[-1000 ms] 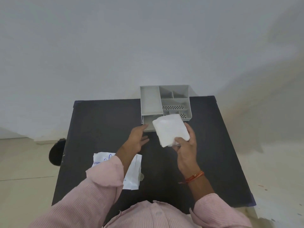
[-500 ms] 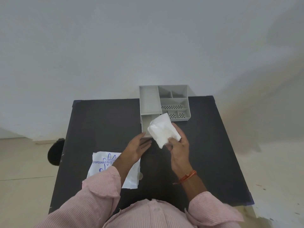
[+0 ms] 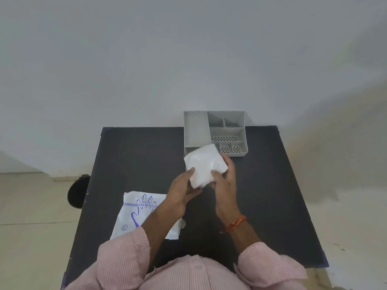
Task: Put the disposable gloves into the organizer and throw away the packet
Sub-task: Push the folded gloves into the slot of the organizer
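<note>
A folded white stack of disposable gloves [image 3: 204,164] is held above the table, just in front of the grey organizer [image 3: 195,130]. My left hand [image 3: 184,190] grips its lower left edge and my right hand [image 3: 225,181] grips its right side. The stack hides the organizer's open front drawer. The white packet [image 3: 134,212] with blue print lies flat on the table at the near left, partly under my left forearm.
The black table [image 3: 136,155] stands against a pale wall; the organizer sits at its far edge. A dark round bin [image 3: 76,192] stands on the floor beside the table's left side.
My left hand left the table near the drawer and took hold of the glove stack. The stack shifted left and now sits between both hands.
</note>
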